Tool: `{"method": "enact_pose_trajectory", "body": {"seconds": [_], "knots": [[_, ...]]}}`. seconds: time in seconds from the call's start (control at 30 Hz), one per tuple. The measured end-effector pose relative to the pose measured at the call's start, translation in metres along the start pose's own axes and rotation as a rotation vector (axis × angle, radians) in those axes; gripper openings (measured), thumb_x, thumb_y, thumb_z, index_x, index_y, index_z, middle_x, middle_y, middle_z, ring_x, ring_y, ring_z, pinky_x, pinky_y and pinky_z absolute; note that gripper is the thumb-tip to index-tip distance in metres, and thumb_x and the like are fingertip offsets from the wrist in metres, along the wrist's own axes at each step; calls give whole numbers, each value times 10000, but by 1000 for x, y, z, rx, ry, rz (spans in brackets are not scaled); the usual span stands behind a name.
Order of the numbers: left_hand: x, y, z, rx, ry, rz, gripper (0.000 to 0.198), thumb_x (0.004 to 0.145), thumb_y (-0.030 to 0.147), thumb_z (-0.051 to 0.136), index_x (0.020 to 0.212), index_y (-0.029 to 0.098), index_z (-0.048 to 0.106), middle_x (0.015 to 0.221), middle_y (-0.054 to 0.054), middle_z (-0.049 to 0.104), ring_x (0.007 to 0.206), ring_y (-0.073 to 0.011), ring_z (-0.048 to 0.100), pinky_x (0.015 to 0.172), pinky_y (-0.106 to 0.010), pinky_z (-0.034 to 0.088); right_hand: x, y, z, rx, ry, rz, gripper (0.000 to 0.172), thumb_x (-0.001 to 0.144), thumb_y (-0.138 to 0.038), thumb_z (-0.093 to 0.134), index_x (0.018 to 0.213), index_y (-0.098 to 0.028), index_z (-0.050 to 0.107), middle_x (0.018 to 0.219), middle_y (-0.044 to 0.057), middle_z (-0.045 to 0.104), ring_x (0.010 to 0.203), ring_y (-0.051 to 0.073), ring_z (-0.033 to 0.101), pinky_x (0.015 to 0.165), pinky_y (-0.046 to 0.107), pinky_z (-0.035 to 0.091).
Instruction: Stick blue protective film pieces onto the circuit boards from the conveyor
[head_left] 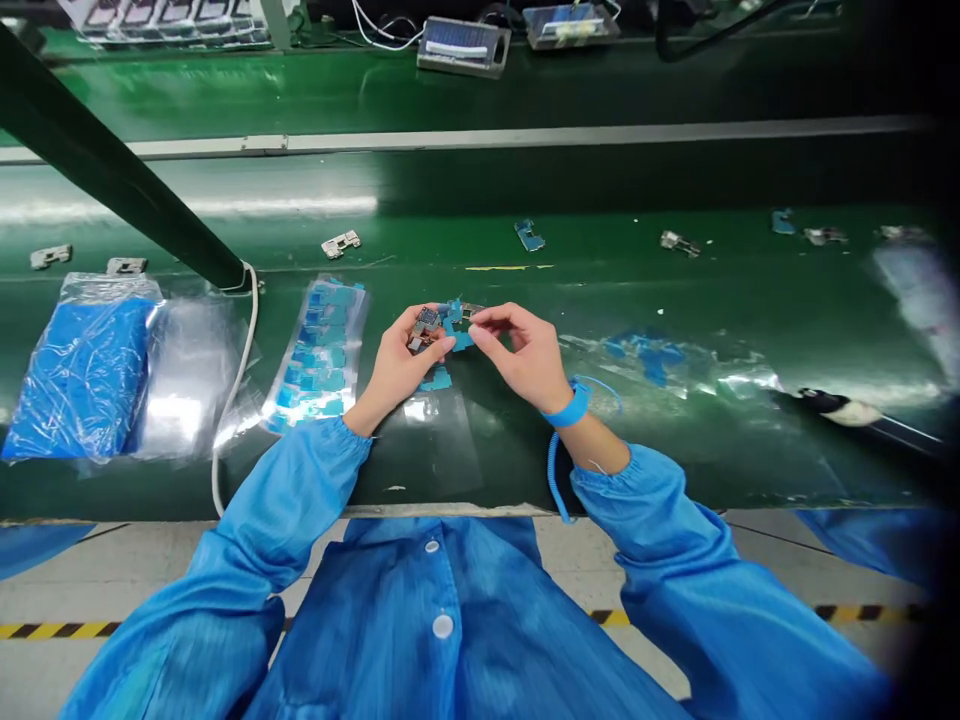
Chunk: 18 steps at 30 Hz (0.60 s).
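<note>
My left hand is closed around a small circuit board with metal shields, its thumb lying along the near side. Pieces of blue film cover part of the board's right half. My right hand pinches at the board's right end with thumb and index finger; the exact contact is too small to make out. Below the hands lies a clear liner, with a blue film piece near its top. Left of my left hand is a clear sheet bearing rows of blue film pieces.
Several small boards, among them a silver one and a blue-covered one, lie along the green bench. A wrapped blue pack, a white cable and a slanted dark post stand left. Crumpled clear film lies right.
</note>
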<state>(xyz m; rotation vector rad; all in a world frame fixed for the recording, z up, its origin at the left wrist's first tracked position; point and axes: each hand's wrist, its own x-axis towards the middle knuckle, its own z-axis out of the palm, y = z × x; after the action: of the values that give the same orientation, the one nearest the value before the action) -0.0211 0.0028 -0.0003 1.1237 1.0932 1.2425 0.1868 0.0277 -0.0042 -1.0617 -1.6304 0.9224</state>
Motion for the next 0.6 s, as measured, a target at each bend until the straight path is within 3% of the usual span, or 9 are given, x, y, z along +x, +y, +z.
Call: {"method": "enact_pose_trajectory", "body": {"seconds": [0.13,0.3,0.47,0.6], "knots": [[-1,1,-2,51,-11,-1,486,867,439,969,1252,245,746,905,2,726,716,-136,663,720,-282,556,-1,-4,-15,-188,-73,-213,102,1018,-353,792,961,-269,776,938,54,778,843,247,706,775,434,592],[0,-2,0,108,-39,30,464,915,442,938,1285,234,753,883,10,733,718,-113,663,706,-244,548,-2,-4,-19,-247,-143,-256,139,1052,-315,724,926,-257,718,879,53,728,852,253,688,784,426,577],[5,-10,-1,-108,-32,-100,395,1082,505,697,1339,207,728,1073,-55,825,761,-112,741,750,-247,589,-2,-9,-22,-112,-93,-69,194,1034,-377,752,899,-242,719,884,44,732,802,213,643,775,394,555],[7,-13,-5,-212,-22,-97,459,1042,513,773,1400,239,690,1237,-86,855,961,-154,809,848,-258,632,-2,-13,-21,105,-94,165,391,937,-612,865,889,-241,752,892,45,758,799,210,650,768,385,561]]}}
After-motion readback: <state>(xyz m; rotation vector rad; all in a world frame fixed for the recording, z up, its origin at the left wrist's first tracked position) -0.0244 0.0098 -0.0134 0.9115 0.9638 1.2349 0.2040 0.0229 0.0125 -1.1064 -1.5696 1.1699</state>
